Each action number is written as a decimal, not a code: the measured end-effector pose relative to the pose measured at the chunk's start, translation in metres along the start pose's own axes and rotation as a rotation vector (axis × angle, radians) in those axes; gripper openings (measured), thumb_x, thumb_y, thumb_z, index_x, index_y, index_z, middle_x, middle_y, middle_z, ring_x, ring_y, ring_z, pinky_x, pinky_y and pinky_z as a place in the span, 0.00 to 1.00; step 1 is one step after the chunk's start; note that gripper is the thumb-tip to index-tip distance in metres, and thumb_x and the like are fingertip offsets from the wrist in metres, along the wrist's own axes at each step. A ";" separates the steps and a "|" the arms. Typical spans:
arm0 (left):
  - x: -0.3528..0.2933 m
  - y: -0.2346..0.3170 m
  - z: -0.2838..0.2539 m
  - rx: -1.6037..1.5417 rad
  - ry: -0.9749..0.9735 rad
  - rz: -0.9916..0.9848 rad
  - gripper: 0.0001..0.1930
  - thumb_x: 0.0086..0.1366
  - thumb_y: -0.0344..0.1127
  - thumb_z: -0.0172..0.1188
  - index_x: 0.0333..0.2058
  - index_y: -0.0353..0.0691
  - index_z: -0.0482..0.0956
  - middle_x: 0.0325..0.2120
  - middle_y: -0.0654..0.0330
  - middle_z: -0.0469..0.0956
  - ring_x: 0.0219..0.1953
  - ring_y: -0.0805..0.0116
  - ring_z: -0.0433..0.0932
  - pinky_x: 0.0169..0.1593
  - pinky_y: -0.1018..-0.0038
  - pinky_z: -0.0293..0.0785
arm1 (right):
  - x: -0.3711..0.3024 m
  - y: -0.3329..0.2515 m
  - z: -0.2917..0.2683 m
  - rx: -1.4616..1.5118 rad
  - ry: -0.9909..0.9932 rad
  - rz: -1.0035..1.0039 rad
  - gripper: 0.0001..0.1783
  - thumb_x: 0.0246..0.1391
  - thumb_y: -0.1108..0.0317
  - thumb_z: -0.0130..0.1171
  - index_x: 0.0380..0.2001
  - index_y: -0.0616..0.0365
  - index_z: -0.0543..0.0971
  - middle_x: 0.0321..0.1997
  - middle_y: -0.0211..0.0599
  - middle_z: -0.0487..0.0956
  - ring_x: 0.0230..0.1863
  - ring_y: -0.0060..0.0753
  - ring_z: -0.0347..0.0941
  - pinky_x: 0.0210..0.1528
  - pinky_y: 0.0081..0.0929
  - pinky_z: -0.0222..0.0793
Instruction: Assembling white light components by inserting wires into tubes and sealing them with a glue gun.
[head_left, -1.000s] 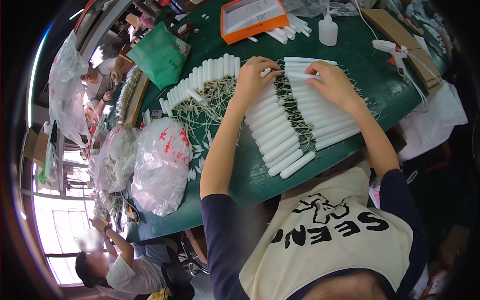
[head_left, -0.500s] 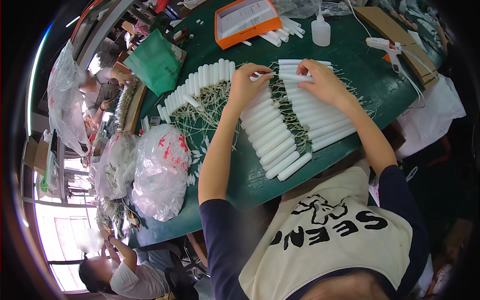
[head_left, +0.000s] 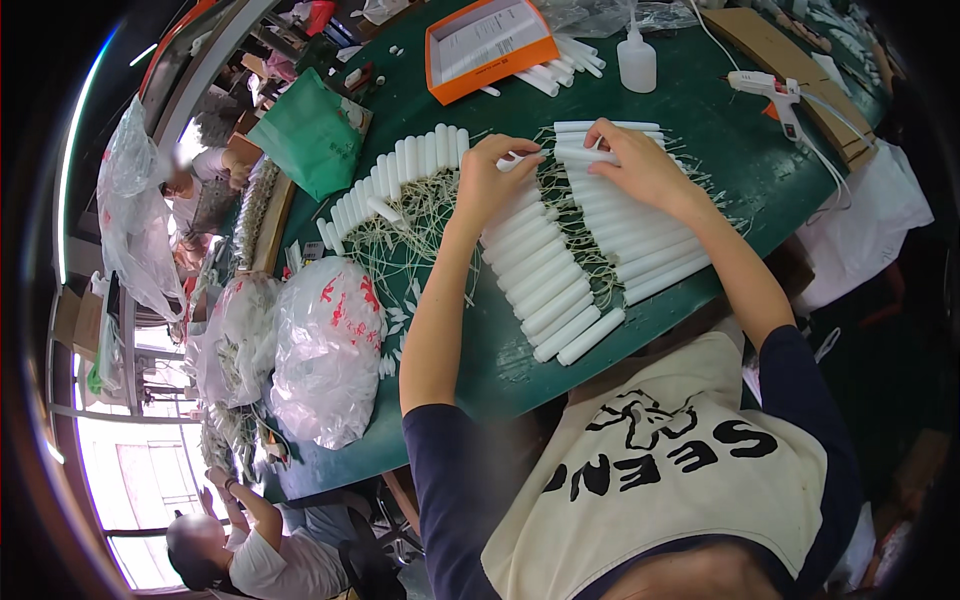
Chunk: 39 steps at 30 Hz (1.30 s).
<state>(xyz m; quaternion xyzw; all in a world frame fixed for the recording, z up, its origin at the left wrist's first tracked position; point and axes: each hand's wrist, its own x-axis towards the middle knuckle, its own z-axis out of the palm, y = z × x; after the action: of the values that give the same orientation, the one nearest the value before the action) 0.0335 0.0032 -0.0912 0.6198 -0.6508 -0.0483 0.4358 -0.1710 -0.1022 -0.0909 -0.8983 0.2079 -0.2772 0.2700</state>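
Two rows of white tubes with thin wires lie side by side on the green table point(head_left: 720, 150). My left hand point(head_left: 492, 175) rests at the far end of the left row point(head_left: 545, 290), its fingers pinching one white tube point(head_left: 512, 161). My right hand point(head_left: 640, 165) lies flat on the far end of the right row point(head_left: 640, 250), fingers spread over the tubes. A tangle of pale wires point(head_left: 575, 230) runs between the two rows.
A third curved row of white tubes point(head_left: 390, 185) lies to the left. An orange tray point(head_left: 490, 40), a white squeeze bottle point(head_left: 636, 60), a glue gun point(head_left: 770, 90), a green bag point(head_left: 315, 135) and clear plastic bags point(head_left: 325, 350) surround it. Other people work at left and below.
Both hands have shifted slightly along the far ends of the tube rows; the left hand now pinches one tube at the top.
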 end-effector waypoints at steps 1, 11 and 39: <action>0.000 0.000 0.000 0.003 0.004 0.006 0.09 0.52 0.30 0.66 0.33 0.37 0.82 0.29 0.60 0.80 0.30 0.71 0.75 0.37 0.77 0.71 | 0.000 0.002 0.000 0.000 0.001 0.001 0.11 0.53 0.66 0.56 0.35 0.61 0.70 0.33 0.45 0.78 0.40 0.45 0.74 0.41 0.35 0.67; -0.002 0.003 0.000 0.014 0.029 0.032 0.08 0.51 0.28 0.66 0.32 0.37 0.82 0.30 0.59 0.80 0.31 0.70 0.75 0.37 0.77 0.71 | 0.005 -0.002 -0.001 0.002 -0.102 0.055 0.11 0.55 0.66 0.53 0.40 0.61 0.71 0.28 0.41 0.79 0.34 0.45 0.75 0.40 0.35 0.67; -0.011 0.015 0.005 0.020 0.086 -0.077 0.15 0.57 0.29 0.60 0.45 0.40 0.79 0.35 0.55 0.81 0.36 0.60 0.80 0.42 0.72 0.73 | 0.011 0.003 0.012 0.000 0.054 -0.072 0.09 0.54 0.69 0.54 0.37 0.59 0.74 0.34 0.42 0.79 0.35 0.44 0.75 0.37 0.35 0.69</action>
<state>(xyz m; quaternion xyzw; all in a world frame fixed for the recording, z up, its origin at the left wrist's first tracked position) 0.0173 0.0132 -0.0907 0.6501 -0.6078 -0.0318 0.4549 -0.1563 -0.1058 -0.0968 -0.8974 0.1827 -0.3111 0.2539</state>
